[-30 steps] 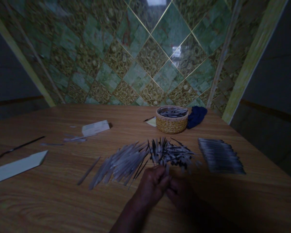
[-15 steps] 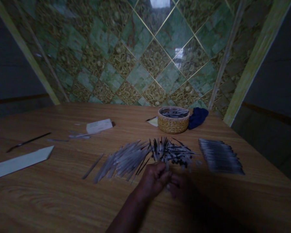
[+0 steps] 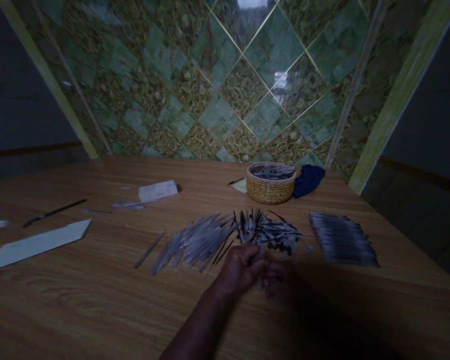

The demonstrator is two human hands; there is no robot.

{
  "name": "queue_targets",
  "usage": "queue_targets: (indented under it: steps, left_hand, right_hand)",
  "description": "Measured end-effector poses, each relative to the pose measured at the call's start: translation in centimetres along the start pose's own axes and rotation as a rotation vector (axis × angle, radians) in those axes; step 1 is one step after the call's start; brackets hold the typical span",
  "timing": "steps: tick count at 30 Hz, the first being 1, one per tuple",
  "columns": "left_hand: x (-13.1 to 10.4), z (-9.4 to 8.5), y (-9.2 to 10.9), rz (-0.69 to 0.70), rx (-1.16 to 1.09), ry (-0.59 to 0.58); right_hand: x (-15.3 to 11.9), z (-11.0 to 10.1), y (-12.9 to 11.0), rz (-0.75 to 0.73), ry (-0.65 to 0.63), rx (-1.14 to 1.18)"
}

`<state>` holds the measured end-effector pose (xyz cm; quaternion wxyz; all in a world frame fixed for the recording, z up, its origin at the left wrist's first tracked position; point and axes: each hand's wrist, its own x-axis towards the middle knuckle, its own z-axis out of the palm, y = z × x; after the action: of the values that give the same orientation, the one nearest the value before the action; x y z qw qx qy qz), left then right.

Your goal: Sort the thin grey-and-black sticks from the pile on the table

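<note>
By the near side of the table (image 3: 97, 310), at the middle: the left hand (image 3: 240, 267) is curled small, and its fingers seem to pinch a thin pale piece (image 3: 261, 250). The right hand (image 3: 279, 277) is close by with bent fingers, but it is too dark to tell if it holds anything.
Loose clear sticks (image 3: 200, 240): a big messy heap just past the left hand, with one stick (image 3: 150, 250) apart on its left.
Loose dark sticks (image 3: 270, 232): a jumbled heap, just past both hands.
Neat row (image 3: 343, 240): many sticks lie side by side near the table's right edge. This part looks done; the two heaps look left to do.
Basket (image 3: 270, 192): near the far edge, with lots of sticks inside, beside a blue cloth (image 3: 308, 181).
White box (image 3: 158, 191): toward the far left corner, with thin scraps (image 3: 129, 205) near it.
</note>
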<state>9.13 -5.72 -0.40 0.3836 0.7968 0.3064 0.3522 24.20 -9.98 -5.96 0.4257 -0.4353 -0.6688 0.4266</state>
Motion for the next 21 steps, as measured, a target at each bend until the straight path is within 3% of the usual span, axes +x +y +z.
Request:
queue_targets:
  steps: [5, 12, 21]
  left_hand:
    - [0.0, 0.1, -0.1, 0.035, 0.046, -0.021]
    - [-0.2, -0.2, 0.6, 0.054, 0.140, -0.018]
    - [-0.1, -0.3, 0.7, 0.050, 0.126, -0.021]
  right_hand:
    - [0.1, 0.9, 0.0, 0.006, 0.102, -0.182]
    - [0.1, 1.5, 1.7, -0.161, 0.178, -0.495]
    - [0.0, 1.6, 1.2, -0.162, 0.152, -0.415]
